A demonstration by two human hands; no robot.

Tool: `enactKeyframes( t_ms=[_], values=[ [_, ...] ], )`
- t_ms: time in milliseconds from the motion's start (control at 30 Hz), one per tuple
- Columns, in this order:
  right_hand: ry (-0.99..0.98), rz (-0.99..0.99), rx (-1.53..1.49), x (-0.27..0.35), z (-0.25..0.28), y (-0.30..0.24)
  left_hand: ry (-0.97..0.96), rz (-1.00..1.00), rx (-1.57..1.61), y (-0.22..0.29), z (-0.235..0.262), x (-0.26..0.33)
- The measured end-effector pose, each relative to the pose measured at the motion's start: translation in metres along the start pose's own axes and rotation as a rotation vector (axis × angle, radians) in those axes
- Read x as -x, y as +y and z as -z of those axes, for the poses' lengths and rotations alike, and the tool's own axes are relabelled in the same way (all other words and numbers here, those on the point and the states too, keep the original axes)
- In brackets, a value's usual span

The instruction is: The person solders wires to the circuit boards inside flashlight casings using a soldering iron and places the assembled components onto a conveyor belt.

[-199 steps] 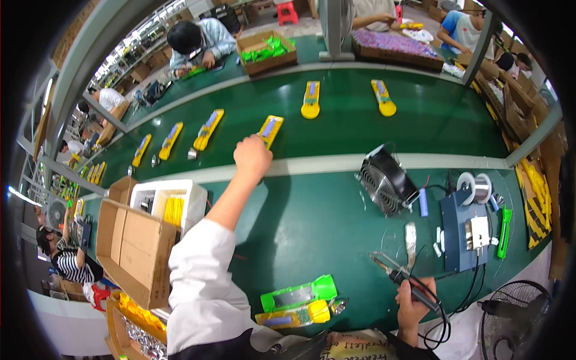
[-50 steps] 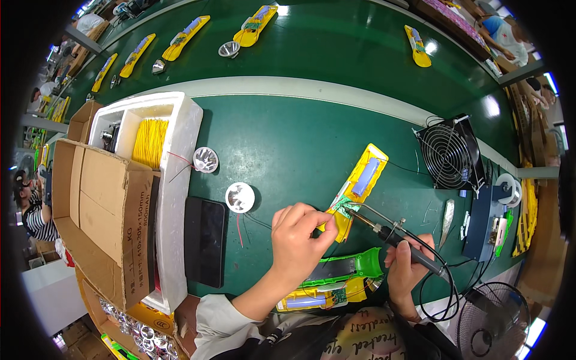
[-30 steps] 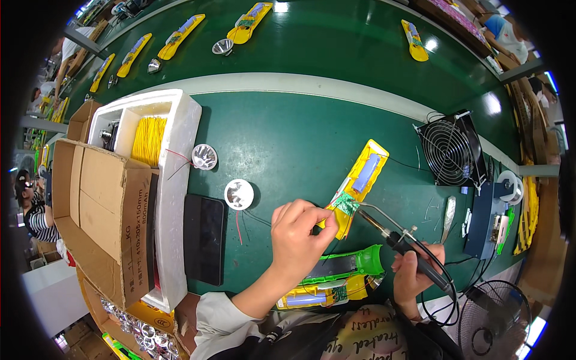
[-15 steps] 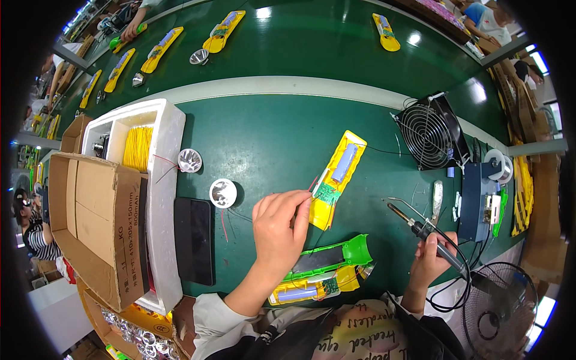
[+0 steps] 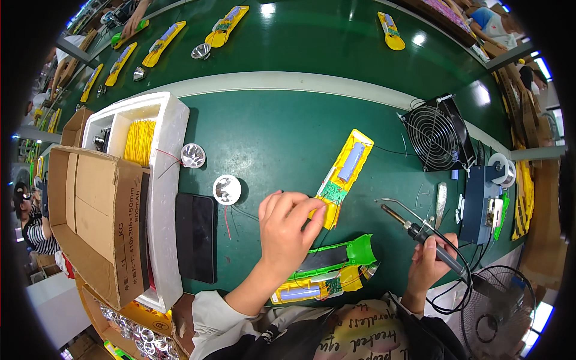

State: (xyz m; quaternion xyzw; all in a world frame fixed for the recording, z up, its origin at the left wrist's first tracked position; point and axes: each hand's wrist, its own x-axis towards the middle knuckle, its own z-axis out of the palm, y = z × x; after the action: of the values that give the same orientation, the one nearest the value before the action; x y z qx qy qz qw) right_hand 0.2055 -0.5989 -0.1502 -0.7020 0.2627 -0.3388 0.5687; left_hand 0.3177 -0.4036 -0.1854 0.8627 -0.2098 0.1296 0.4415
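Note:
My left hand (image 5: 289, 225) is pinched at the lower left of a yellow flashlight housing half (image 5: 330, 219), its fingertips by the green circuit board (image 5: 333, 192); what they grip is too small to make out. A blue cylindrical battery (image 5: 351, 162) lies in the housing above the board. In my right hand (image 5: 428, 264) is a soldering iron (image 5: 415, 231), its tip pointing up and left, apart from the board. Nearer me lie a green housing half (image 5: 359, 251) and another yellow half with a battery (image 5: 300, 293).
Two reflector cups (image 5: 227, 189) (image 5: 193, 155) with wires and a black flat slab (image 5: 198, 237) lie left, beside a white foam box (image 5: 180, 129) and cardboard carton (image 5: 96, 210). A black fan (image 5: 436, 137), blue soldering station (image 5: 477, 204) and solder spool (image 5: 507, 170) stand right. Yellow housings (image 5: 227, 27) line the far bench.
My left fingertips have shifted right over the edge of the board. The soldering iron has moved very slightly left. The whole view has shifted a little.

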Motion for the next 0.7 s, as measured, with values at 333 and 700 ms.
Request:
enactKeyframes(
  t_ms=[333, 700],
  values=[
    [-0.198, -0.057, -0.048, 0.014, -0.033, -0.007, 0.035, -0.002, -0.006, -0.002, -0.006, 0.0],
    [-0.257, -0.087, -0.005, 0.01, -0.037, -0.007, 0.029, 0.022, 0.009, 0.0, -0.004, 0.001]
  ],
)
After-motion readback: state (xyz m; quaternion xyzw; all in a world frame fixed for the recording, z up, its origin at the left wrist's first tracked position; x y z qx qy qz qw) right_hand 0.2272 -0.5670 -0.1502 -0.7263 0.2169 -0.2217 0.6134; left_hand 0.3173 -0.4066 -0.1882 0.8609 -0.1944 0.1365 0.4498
